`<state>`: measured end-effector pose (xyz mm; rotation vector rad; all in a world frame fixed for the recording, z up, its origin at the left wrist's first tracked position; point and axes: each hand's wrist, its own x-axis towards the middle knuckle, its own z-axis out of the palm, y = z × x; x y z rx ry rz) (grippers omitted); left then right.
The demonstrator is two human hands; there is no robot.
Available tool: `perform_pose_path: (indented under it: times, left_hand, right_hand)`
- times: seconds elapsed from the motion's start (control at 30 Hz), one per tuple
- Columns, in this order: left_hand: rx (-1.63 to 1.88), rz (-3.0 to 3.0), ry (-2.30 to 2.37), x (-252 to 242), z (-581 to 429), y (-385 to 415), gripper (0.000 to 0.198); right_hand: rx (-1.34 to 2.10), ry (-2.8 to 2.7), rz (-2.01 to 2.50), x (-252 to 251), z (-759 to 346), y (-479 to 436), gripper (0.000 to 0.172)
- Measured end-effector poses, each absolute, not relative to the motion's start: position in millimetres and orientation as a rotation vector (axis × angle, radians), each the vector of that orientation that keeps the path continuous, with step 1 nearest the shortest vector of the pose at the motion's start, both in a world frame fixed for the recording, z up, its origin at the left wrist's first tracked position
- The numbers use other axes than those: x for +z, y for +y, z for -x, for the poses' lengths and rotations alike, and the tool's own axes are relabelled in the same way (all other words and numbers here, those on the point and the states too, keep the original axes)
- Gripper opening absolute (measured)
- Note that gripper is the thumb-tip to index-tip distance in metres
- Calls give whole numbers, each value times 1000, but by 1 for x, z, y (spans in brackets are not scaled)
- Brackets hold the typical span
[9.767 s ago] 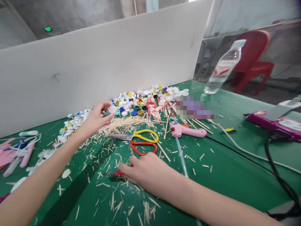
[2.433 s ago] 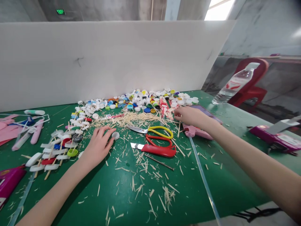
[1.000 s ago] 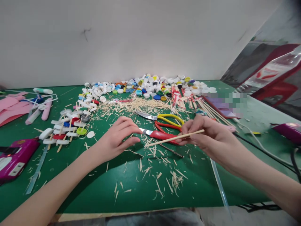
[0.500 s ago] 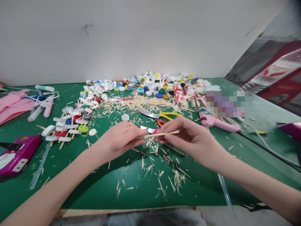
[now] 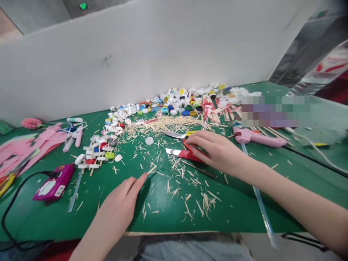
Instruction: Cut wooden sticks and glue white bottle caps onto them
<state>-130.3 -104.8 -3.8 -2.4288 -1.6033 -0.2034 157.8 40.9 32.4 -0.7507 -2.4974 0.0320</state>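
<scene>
My left hand (image 5: 121, 199) is closed around a thin wooden stick (image 5: 151, 169); only its pale tip shows past my index finger, low over the green table. My right hand (image 5: 208, 146) reaches over a red utility knife (image 5: 187, 154). Its thumb and fingers are apart on either side of the knife handle, and the blade points left on the table. Part of the handle is hidden under the hand. Just behind lie scissors (image 5: 174, 135) with yellow handles, partly covered by my fingers. A thin dark rod (image 5: 199, 169) lies in front of the knife.
Wood shavings (image 5: 174, 123) litter the green table (image 5: 114, 221). Bottle caps (image 5: 179, 99) are heaped along the white partition. At left are a cap-and-stick assembly (image 5: 96, 154), a purple device (image 5: 56, 183) and pink paper (image 5: 49, 139). A pink glue gun (image 5: 258, 139) lies at right.
My right hand has let go of the wooden stick and moved over the utility knife. My left hand has drawn back toward me with the stick. The view has turned left.
</scene>
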Motion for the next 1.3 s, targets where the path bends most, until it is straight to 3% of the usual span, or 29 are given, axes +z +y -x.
perform_pose_path:
  times: [0.17,0.6,1.07,1.3]
  left_hand:
    - [-153,2364,-1469,-11,110,-113,59]
    - [-82,2307,-1547,-4,94,-103,54]
    - [-126,2295,-1447,-8,93,-98,34]
    - [-68,2255,-1551,-7,88,-93,36]
  right_hand:
    - [-108,-2555,691,29,-162,42,23]
    - [-120,-2570,635,23,-160,39,24]
    - [-141,-2636,643,17,-156,37,21]
    - [-110,-2663,678,15,-156,38,25]
